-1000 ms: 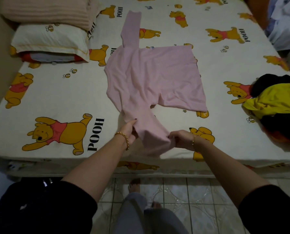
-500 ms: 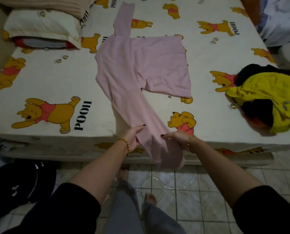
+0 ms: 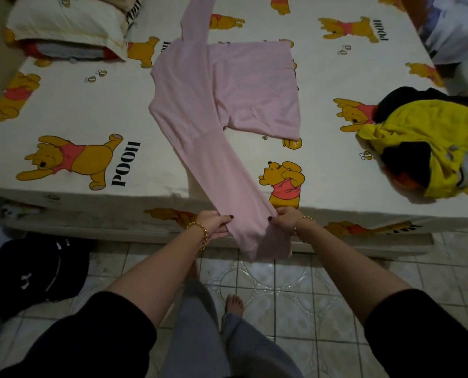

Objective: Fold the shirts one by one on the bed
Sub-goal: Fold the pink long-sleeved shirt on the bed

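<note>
I see the pink long-sleeved shirt (image 3: 227, 88) spread on the bed (image 3: 336, 186), one sleeve stretched past the near edge. My left hand (image 3: 216, 223) and right hand (image 3: 284, 221) pinch that sleeve's sides. A yellow-and-black clothes heap (image 3: 429, 143) lies well right.
</note>
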